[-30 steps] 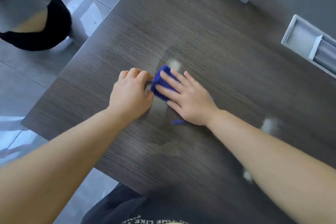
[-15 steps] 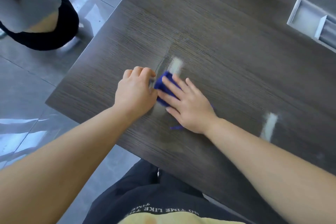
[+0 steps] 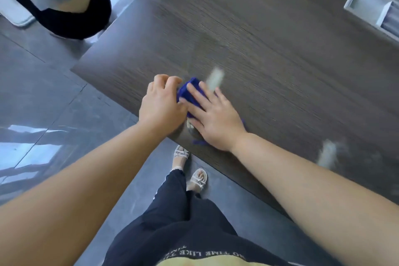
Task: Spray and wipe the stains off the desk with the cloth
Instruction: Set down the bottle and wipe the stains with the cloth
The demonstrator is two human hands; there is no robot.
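Here, frame centre: cloth (image 3: 188, 90) by desk (image 3: 280, 49) edge. Right hand (image 3: 216, 119) flat, fingers straight, presses it for scrubbing force; left hand (image 3: 162, 103) curled, pinches its left side, likely to bunch it. Stain (image 3: 214, 77) just above.

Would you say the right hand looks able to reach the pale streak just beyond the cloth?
Probably yes: the right hand lies flat on the blue cloth, fingertips almost at the pale streak, only bare desk between.

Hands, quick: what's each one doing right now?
Left hand: fingers curled beside the cloth; grip on it cannot be told.
Right hand: open, pressing flat on the cloth.
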